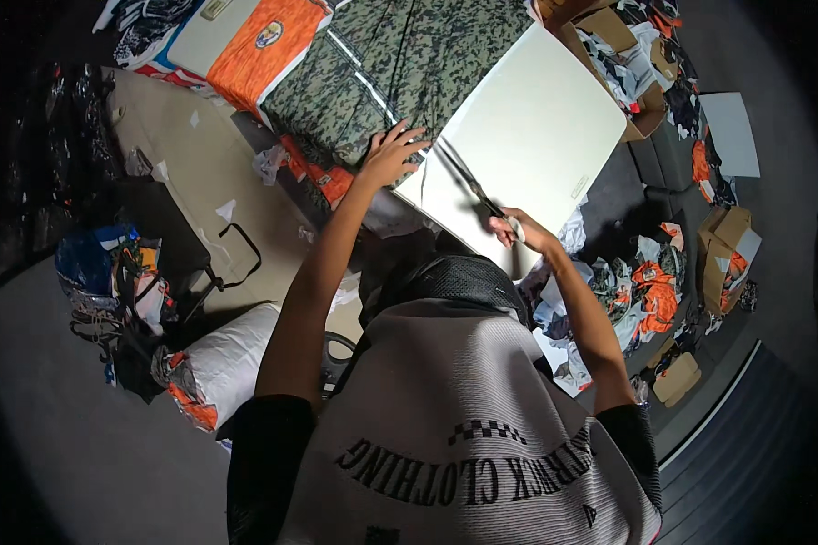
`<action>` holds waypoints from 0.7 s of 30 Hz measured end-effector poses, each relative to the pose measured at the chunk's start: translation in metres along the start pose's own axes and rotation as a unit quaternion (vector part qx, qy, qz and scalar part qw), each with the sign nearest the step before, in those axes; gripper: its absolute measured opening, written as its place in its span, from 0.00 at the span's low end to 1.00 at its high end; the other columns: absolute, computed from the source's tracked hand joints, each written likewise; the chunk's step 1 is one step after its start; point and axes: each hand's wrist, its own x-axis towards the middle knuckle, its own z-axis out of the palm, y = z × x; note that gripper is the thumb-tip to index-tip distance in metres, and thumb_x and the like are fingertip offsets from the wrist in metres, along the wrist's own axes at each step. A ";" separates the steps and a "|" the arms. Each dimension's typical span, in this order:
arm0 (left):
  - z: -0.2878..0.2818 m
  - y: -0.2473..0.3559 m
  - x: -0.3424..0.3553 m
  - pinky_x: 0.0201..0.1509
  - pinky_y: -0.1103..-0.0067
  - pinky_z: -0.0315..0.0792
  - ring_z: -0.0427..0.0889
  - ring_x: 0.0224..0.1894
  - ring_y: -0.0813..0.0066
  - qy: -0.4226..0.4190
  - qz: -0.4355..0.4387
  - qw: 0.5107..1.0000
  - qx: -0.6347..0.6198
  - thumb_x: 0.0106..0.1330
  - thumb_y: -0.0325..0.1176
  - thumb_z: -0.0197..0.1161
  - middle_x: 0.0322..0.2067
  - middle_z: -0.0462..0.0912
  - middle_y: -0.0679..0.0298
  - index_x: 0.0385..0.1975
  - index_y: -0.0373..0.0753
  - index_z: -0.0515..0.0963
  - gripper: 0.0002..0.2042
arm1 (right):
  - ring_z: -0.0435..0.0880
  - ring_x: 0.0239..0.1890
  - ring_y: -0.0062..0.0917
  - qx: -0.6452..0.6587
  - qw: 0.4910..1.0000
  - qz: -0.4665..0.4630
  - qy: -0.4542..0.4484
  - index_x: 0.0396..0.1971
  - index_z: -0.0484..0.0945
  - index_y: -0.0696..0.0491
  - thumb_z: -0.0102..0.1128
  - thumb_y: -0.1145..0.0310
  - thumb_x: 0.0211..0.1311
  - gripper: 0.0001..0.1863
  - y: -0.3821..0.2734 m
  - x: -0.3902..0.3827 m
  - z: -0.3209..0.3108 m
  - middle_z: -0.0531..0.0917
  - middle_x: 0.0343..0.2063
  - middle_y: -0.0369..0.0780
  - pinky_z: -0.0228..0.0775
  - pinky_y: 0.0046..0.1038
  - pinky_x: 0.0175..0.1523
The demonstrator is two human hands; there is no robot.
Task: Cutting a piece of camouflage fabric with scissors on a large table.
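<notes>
Green camouflage fabric with a white stripe lies spread over the white table. Near its close edge, beside the stripe, my left hand rests flat on the cloth with fingers spread. My right hand is closed round the handles of long dark scissors. The blades point up and left over the bare white tabletop, and their tips reach the fabric's edge. Whether the blades bite into the cloth, I cannot make out. To the left of the camouflage lies an orange cloth bearing a round emblem.
Cardboard boxes of scraps stand on the right, with heaped cloth offcuts on the floor below them. At my left are a black chair, a stuffed white sack and a bag of scraps. Dark plastic hangs far left.
</notes>
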 end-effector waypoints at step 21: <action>-0.001 -0.006 0.001 0.68 0.58 0.48 0.44 0.74 0.66 0.001 0.033 0.999 -0.002 0.55 0.35 0.67 0.71 0.53 0.78 0.63 0.58 0.68 0.32 | 0.65 0.08 0.11 0.012 0.994 0.105 -0.014 0.24 0.77 0.55 0.71 0.60 0.55 0.15 0.002 0.035 -0.020 0.71 0.11 0.28 0.58 0.14 0.13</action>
